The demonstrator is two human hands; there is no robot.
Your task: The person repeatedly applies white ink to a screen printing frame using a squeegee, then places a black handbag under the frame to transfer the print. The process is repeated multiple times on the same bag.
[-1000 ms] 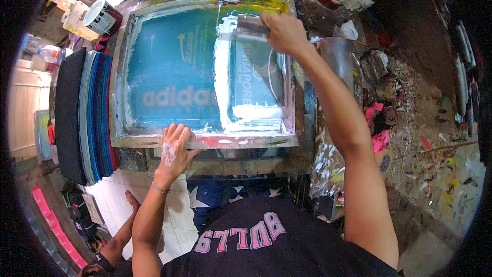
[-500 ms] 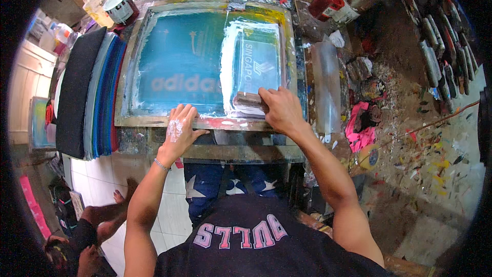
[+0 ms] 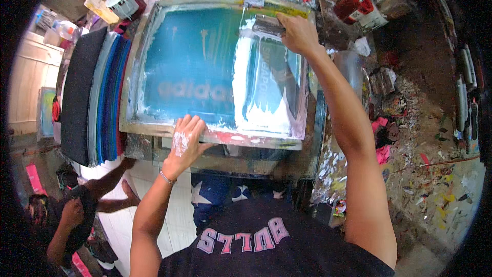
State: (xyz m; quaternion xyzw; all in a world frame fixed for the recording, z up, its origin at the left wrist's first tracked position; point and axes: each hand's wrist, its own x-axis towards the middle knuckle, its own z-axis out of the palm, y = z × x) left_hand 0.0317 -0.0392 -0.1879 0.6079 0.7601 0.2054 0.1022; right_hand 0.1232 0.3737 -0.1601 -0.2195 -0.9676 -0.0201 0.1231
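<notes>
A screen printing frame [image 3: 128, 107] with a blue-green mesh [image 3: 189, 46] lies flat before me. Its near wooden rail is gripped by my left hand [image 3: 187, 137], fingers over the top and thumb to the side; white ink smears the back of that hand. At the far right of the mesh, my right hand [image 3: 301, 35] is closed on a squeegee [image 3: 268, 24], whose blade is hidden beneath it. White ink [image 3: 245, 66] runs in a strip left of a lettered stencil area, and more ink [image 3: 266, 115] is pooled near the close end.
Left of the frame stands a thick stack of dark and blue fabric pieces [image 3: 105, 97]. Paint cans sit at the back left [image 3: 125, 2] and back right [image 3: 353, 7]. A clear roll [image 3: 349, 66] lies beyond my right forearm. Another person [image 3: 77, 210] is low at left.
My right hand and the squeegee have moved from the near end of the stencil to its far end. White ink now shows at the near end. The left hand keeps its hold.
</notes>
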